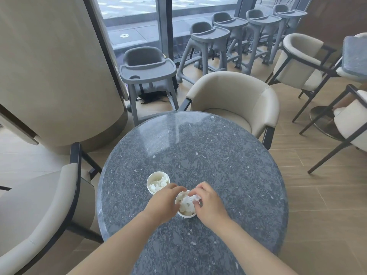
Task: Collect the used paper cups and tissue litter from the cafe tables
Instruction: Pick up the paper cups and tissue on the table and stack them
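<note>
Both hands work over one paper cup near the front of the round stone-look table (198, 155). From the head view, the left hand (162, 203) comes in from the cup's left side, its fingers curled around the near cup (185, 212) at the rim, apparently steadying it; the exact contact on the far side of the wall is hidden by the hand itself. The right hand (208, 203) comes in from the right, its fingertips (195, 192) pinched shut on a crumpled white tissue (188, 201) that sits at and partly inside the cup's mouth. The cup stands upright, its mouth facing up, so the tissue goes straight down from the right fingers; pushing it in is, I judge, the step in hand.

A second paper cup (157, 182) stands just beside the first, up and to the left of it, and already has crumpled tissue inside. It lies directly beyond the left hand's knuckles, close to them but apart, and well across from the right hand. So the left hand is the nearer one for picking it up, while the right would have to cross over the first cup. Its axis is vertical too, which suits a grasp around the wall from the side, or stacking one cup into the other.

No loose litter shows elsewhere on this tabletop. A beige armchair (238, 100) sits at the far edge of the table, with grey high chairs (148, 70) by the window beyond.
</note>
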Motion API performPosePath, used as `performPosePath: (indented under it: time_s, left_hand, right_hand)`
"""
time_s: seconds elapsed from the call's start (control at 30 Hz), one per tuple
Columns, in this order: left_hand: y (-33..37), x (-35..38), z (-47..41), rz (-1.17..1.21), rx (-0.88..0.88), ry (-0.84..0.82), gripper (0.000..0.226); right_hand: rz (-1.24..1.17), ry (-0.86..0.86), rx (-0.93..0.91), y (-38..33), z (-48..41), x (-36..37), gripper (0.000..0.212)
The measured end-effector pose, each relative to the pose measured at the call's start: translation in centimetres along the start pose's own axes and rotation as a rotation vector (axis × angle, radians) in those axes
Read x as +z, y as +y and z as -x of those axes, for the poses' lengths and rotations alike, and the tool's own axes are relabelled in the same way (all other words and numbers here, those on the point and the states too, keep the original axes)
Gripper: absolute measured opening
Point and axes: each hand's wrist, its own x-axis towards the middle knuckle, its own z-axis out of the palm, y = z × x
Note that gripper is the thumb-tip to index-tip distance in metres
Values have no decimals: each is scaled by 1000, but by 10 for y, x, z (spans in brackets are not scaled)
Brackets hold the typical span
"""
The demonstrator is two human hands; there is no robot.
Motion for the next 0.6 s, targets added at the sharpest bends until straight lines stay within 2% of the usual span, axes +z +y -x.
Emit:
performPosePath:
  time_s: [0.2, 0.47, 0.6]
  left_hand:
    - [2, 4, -4, -23, -26, -13, 46]
    - [3, 13, -15, -17, -80, 11, 47]
    - [5, 14, -21, 55, -128, 89, 44]
  right_hand:
    - [45, -21, -7, 9, 3, 1, 11]
    - [27, -9, -6, 12, -3, 3, 11]
    - [-8, 12, -42, 10, -8, -1, 17]
